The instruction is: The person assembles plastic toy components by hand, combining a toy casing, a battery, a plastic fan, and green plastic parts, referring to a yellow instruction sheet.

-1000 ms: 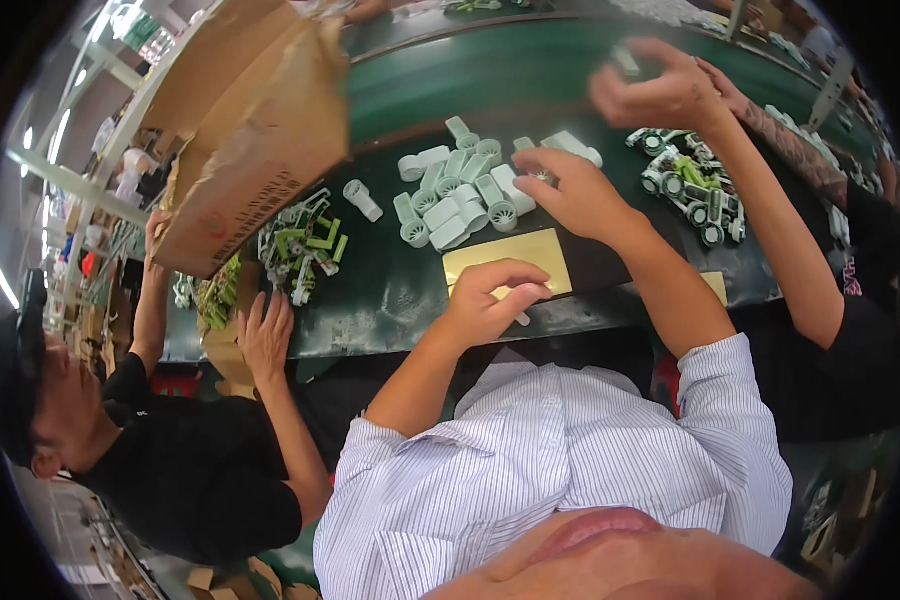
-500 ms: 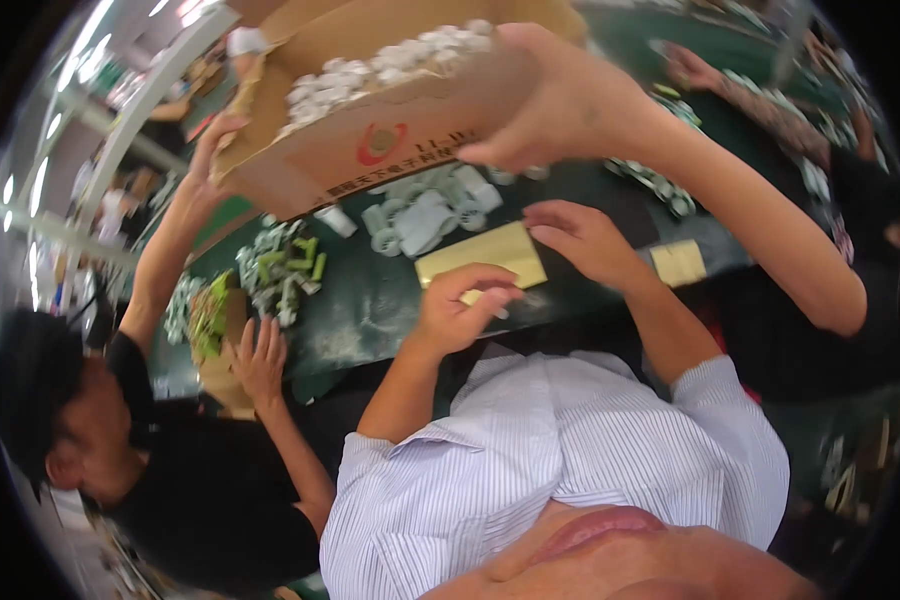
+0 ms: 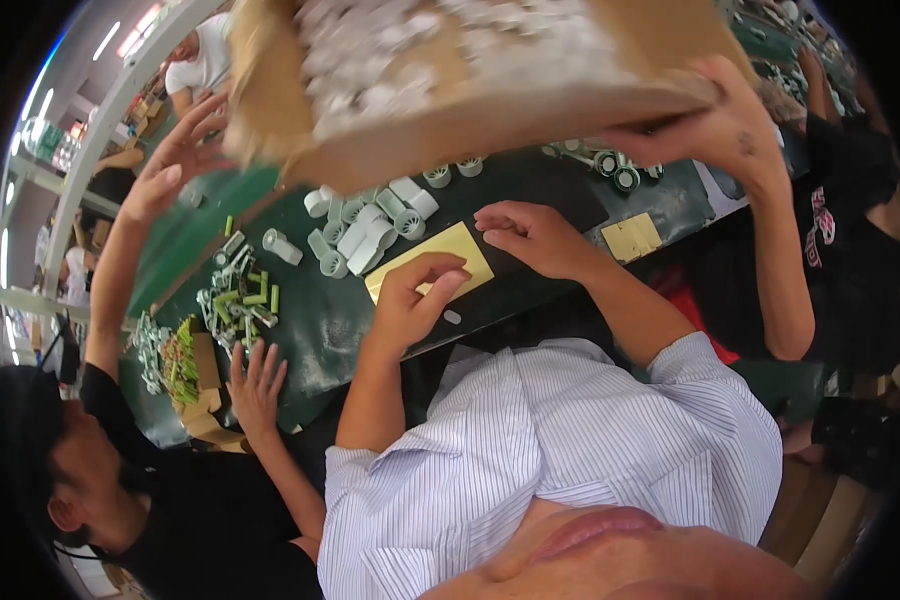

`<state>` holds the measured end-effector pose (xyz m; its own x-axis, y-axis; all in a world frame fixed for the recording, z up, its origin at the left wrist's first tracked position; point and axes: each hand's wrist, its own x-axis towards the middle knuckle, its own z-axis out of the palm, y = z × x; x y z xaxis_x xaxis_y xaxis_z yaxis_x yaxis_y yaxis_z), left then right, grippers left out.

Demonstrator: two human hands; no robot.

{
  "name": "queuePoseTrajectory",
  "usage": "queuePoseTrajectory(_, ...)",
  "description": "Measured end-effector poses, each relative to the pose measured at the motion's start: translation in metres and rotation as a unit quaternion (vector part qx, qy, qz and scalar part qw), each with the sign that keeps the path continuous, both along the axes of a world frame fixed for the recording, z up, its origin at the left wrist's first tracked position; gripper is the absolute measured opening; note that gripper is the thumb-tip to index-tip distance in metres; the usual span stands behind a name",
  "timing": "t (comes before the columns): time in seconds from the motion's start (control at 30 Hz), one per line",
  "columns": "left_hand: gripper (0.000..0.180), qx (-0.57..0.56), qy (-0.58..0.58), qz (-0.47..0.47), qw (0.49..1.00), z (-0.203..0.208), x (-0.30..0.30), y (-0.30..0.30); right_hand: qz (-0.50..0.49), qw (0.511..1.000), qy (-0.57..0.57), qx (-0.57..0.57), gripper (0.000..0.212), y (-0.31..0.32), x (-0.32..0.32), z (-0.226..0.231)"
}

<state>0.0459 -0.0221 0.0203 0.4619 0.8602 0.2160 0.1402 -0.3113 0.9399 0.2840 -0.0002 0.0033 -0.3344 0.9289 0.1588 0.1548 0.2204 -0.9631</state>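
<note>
My left hand [image 3: 415,300] is over the near edge of a yellow sheet or pad [image 3: 473,268], its fingers curved and the thumb apart from them. Just below that thumb is a small white oval piece [image 3: 452,317], apart from the hand, at the table's near edge. My right hand [image 3: 535,238] hovers at the pad's right end, loosely bent with nothing visible in it. Above, another person's hand [image 3: 735,125] grips a cardboard box [image 3: 450,125] of blurred white parts. A co-worker's raised hand [image 3: 175,165] is spread beside the box's left end.
Pale plastic housings [image 3: 370,235] lie beyond my hands on the green table [image 3: 320,330]. To the left are green and grey parts [image 3: 240,300], a small carton [image 3: 205,365] and the co-worker's other hand [image 3: 258,385]. A second yellow pad [image 3: 632,237] lies right.
The box has come nearer and tips to show more of its contents. The co-worker's left-side hand has come off it. The small white piece at my left fingers is now apart from them.
</note>
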Motion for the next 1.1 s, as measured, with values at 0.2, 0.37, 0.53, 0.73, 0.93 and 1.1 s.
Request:
queuePoseTrajectory(0.2,0.026,0.063,0.053,-0.019,0.996,0.014,0.001,0.020,-0.015,0.998,-0.062,0.027,0.030,0.005,-0.012,0.018)
queuePoseTrajectory(0.37,0.026,0.087,0.115,-0.046,0.989,0.018,-0.007,0.043,0.001,0.985,-0.143,0.097,0.029,0.063,-0.045,0.043)
queuePoseTrajectory(0.53,0.027,0.085,0.150,-0.050,0.984,-0.001,-0.010,0.063,-0.100,0.973,-0.027,0.207,0.035,0.200,-0.132,0.067)
queuePoseTrajectory(0.73,0.028,0.113,0.134,-0.057,0.983,-0.012,-0.013,0.069,-0.224,0.921,-0.204,0.243,0.040,0.407,-0.132,0.049)
queuePoseTrajectory(0.93,0.030,0.123,0.114,-0.056,0.984,-0.018,-0.021,0.071,-0.225,0.824,-0.509,0.104,0.036,0.506,-0.018,0.027)
queuePoseTrajectory(1.1,0.028,0.087,0.098,-0.075,0.988,-0.014,-0.016,0.084,-0.304,0.790,-0.530,0.056,0.052,0.568,0.060,0.005)
